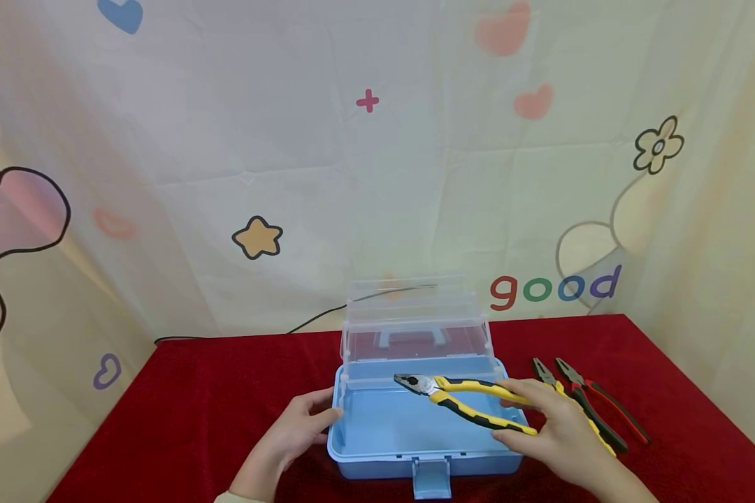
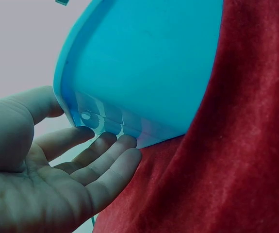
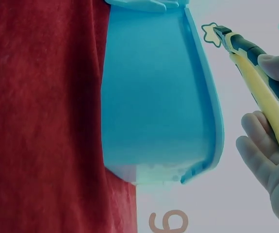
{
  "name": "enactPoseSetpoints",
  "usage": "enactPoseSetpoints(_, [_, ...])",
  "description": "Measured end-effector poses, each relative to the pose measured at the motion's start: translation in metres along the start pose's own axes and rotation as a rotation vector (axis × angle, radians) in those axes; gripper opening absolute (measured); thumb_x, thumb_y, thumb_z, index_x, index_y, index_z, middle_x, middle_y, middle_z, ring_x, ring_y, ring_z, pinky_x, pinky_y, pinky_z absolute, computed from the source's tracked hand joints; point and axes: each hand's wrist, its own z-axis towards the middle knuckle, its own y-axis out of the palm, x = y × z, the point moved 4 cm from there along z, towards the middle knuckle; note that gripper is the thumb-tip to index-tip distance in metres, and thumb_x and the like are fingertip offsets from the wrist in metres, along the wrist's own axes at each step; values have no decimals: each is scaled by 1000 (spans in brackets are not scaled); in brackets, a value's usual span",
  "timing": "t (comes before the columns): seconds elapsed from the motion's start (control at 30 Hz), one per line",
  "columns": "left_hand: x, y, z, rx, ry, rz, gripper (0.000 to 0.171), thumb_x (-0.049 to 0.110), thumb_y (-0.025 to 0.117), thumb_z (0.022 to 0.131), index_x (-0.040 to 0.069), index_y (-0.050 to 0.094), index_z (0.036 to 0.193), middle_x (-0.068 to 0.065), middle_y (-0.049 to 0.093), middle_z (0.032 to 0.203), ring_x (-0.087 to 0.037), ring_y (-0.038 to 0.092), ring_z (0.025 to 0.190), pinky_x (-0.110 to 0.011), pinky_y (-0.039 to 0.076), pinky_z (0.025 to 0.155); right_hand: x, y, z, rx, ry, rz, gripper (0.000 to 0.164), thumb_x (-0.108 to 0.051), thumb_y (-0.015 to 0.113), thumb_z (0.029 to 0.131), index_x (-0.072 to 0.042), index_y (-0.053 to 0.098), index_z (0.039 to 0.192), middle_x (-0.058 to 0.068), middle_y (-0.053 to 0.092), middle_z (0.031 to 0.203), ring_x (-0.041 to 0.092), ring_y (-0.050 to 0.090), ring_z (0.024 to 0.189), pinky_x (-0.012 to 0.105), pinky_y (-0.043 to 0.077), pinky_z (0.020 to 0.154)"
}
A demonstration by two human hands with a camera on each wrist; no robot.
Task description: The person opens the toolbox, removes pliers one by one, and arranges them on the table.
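Observation:
A light blue plastic toolbox [image 1: 384, 467] stands with its clear lid [image 1: 415, 307] raised at the back. At its left end my left hand [image 1: 296, 429] holds the wall, thumb at the rim and fingers along the outside; the left wrist view shows this hand [image 2: 66, 170] close up. My right hand [image 1: 554, 429] grips yellow-and-black combination pliers [image 1: 472, 417] by their spread handles, above the box's right part. Their jaws point left. In the right wrist view, the pliers [image 3: 265, 97] stand beyond the box rim, with my right hand [image 3: 275, 165] partly cut off by the frame.
Two more pliers lie on the red cloth [image 1: 226, 405] right of the box: a yellow-and-black pair [image 1: 549, 376] partly hidden by my right hand, and a red-and-black pair [image 1: 616, 412]. A patterned curtain [image 1: 403, 175] hangs behind, with a dark cable [image 1: 317, 320] before it.

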Motion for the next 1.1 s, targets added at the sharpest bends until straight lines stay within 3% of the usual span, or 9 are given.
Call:
enactPoseSetpoints(0.3, [0, 1, 0, -5, 9, -14, 60, 19, 58, 93, -5, 35, 142, -29, 43, 139, -26, 63, 103, -43, 57, 80, 5, -10, -3, 29, 33, -37, 59, -15, 87, 63, -13, 63, 117, 3, 65, 106, 13, 68, 84, 18, 55, 59])
enactPoseSetpoints(0.53, [1, 2, 0, -4, 12, -11, 59, 18, 57, 93, -5, 35, 142, -29, 43, 139, -27, 63, 103, -43, 57, 80, 9, -20, -8, 55, 79, -121, 61, -21, 88, 62, -13, 64, 117, 3, 66, 107, -5, 56, 88, 17, 54, 61])
enactPoseSetpoints(0.73, [2, 1, 0, 8, 5, 6, 58, 19, 57, 93, -4, 36, 142, -28, 43, 139, -26, 63, 102, -43, 57, 79, 14, -26, -10, 72, 79, -144, 61, -20, 89, 61, -12, 64, 116, 0, 66, 104, -10, 51, 87, 17, 54, 62])
enactPoseSetpoints(1.1, [3, 1, -1, 11, 5, 13, 58, 18, 57, 93, -4, 36, 142, -28, 44, 139, -26, 63, 102, -43, 57, 79, 25, -32, -15, 65, 186, -181, 62, -21, 87, 63, -13, 62, 120, 2, 67, 100, 5, 56, 87, 15, 51, 58])
